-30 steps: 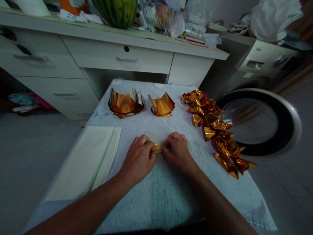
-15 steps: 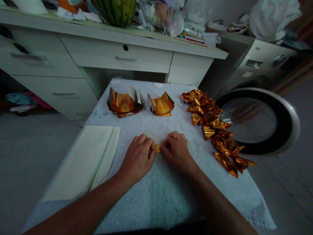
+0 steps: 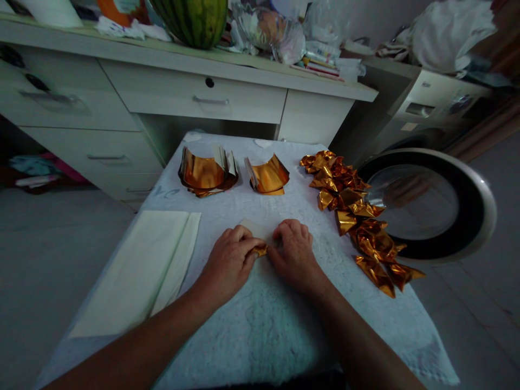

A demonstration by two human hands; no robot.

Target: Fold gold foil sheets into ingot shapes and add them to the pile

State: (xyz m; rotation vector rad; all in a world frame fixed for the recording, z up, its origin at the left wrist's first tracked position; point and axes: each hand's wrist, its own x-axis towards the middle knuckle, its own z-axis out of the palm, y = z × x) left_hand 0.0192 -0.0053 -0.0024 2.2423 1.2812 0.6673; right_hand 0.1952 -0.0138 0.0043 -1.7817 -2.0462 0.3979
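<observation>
Pale blue, patterned cloth was spread over the tabletop (image 3: 280, 336), and a small folded piece of shiny gold foil (image 3: 260, 251) was placed near its middle. The gold piece was pinched from its left side by the left hand (image 3: 229, 260), the fingers closed on it. To its right, the fingers of the right hand (image 3: 294, 252) were bent and held narrow, right beside it; whether it was also gripped by them could not be told. Just beyond the gold piece, a flat pale sheet (image 3: 254, 227) was partly covered by the hands. Farther beyond it, a larger curved stack of gold-faced sheets (image 3: 203, 172) and a smaller curved gold stack (image 3: 270, 174) were set side by side. Well to its right, a long heap of folded gold foil shapes (image 3: 347, 222) was laid out; to its left, folded off-white paper (image 3: 134, 265) was laid flat.
</observation>
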